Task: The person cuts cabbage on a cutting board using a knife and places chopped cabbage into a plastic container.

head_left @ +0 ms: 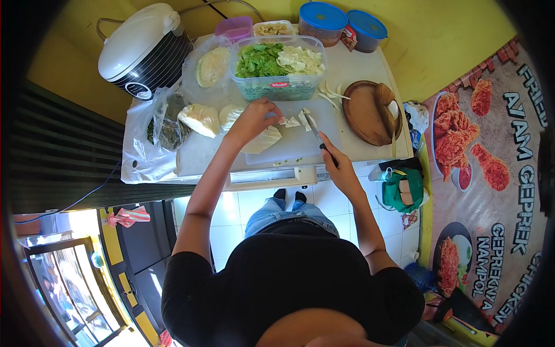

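My right hand (340,169) is wrapped round the black handle of a knife (310,121), whose blade points up and left over the white cutting board (330,134). Small pale cabbage pieces (292,122) lie beside the blade. My left hand (258,122) is closed, its bent fingertips pinching at a small cabbage piece at the left of these. Under and beside the left wrist rest larger pieces of cut cabbage (263,140). Behind the board stands a clear plastic tub (277,87) holding green leaves and sliced cabbage.
A round wooden mortar (363,118) with a pestle stands at the right. Pale strips (329,95) lie near it. Left are half a cabbage (199,120), plastic bags (167,124) and a rice cooker (144,49). Blue-lidded containers (321,26) stand against the wall.
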### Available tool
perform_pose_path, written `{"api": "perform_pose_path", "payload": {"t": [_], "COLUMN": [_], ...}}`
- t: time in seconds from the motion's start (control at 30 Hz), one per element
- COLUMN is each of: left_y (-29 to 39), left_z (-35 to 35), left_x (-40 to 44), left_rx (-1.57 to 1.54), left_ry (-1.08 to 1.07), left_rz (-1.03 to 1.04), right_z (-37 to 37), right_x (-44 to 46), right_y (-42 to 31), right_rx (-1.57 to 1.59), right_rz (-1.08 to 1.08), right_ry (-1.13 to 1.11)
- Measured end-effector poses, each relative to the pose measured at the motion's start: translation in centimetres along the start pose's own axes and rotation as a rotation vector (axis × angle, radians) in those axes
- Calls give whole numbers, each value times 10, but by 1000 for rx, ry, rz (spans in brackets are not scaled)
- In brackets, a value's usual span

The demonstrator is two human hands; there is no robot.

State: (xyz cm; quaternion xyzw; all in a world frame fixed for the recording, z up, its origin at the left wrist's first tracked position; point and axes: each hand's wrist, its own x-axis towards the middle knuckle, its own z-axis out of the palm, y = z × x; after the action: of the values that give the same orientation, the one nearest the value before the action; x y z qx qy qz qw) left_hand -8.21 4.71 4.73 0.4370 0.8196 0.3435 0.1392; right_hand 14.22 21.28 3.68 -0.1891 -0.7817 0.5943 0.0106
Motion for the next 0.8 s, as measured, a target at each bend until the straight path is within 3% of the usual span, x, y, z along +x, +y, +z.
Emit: {"api": "perform_pose_path", "payload": {"t": [0.07, 0.43, 0.5, 0.6, 0.73, 0.8], "left_y": [5, 1, -1, -1, -2, -1], "left_z": [-1, 12, 17, 17, 22, 26], "left_x": [1, 14, 17, 25, 21, 13], "left_rx": [-29, -33, -7, -33, 31, 215], "left_ry": [-49, -132, -121, -297, -315, -253], "left_rz": [12, 76, 239, 191, 262, 449], "right_z": [2, 1, 1, 1, 0, 0], "right_x": [1, 5, 5, 6, 7, 8], "right_y": [1, -3, -5, -7, -7, -7], "right_rx": [14, 27, 21, 36, 31, 38], "right_rz": [-91, -64, -50, -65, -55, -64], "right_ry": [28, 9, 3, 10, 0, 7]}}
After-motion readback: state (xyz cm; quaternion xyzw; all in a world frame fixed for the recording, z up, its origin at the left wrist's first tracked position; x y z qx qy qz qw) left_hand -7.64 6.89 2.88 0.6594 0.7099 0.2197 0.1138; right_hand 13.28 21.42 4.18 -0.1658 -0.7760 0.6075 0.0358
